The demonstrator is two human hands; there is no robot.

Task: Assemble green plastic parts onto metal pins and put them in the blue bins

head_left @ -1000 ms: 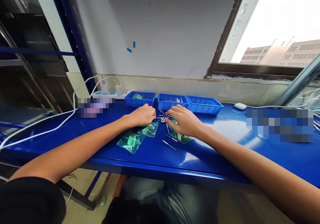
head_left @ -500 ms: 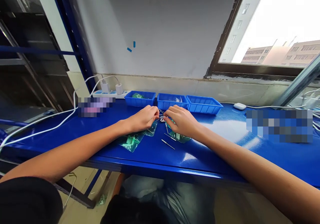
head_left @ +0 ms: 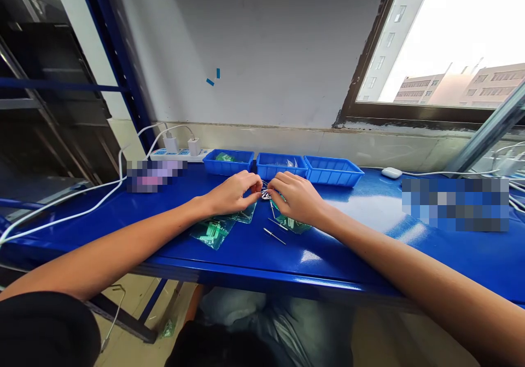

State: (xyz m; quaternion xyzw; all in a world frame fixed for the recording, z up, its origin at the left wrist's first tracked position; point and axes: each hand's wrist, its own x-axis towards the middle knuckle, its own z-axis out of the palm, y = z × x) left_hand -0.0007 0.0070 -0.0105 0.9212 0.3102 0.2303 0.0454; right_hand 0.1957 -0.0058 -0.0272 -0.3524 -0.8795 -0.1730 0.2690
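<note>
My left hand (head_left: pixel 237 193) and my right hand (head_left: pixel 296 196) rest close together over a small pile of shiny metal pins (head_left: pixel 265 194). Both have the thumb and fingers drawn together at the pile, and what lies between the fingertips is too small to make out. Under my left hand lies a clear green-tinted bag (head_left: pixel 213 232) with pale green pieces inside. Another such bag (head_left: pixel 296 225) is partly covered by my right hand. In front of the hands, a loose metal pin (head_left: pixel 274 236) lies on the blue table (head_left: pixel 246 252).
Three blue bins stand along the wall: the left bin (head_left: pixel 228 168) holds green bags, the middle bin (head_left: pixel 282 171) some clear plastic. The right bin (head_left: pixel 334 177) is beside them. A power strip (head_left: pixel 182 156) with white cables is at left, a white case (head_left: pixel 391 173) at right.
My left thumb and fingers have shifted slightly, and a gap now shows behind the fingertips. My right hand stays almost in place. The whole view has moved a little.
</note>
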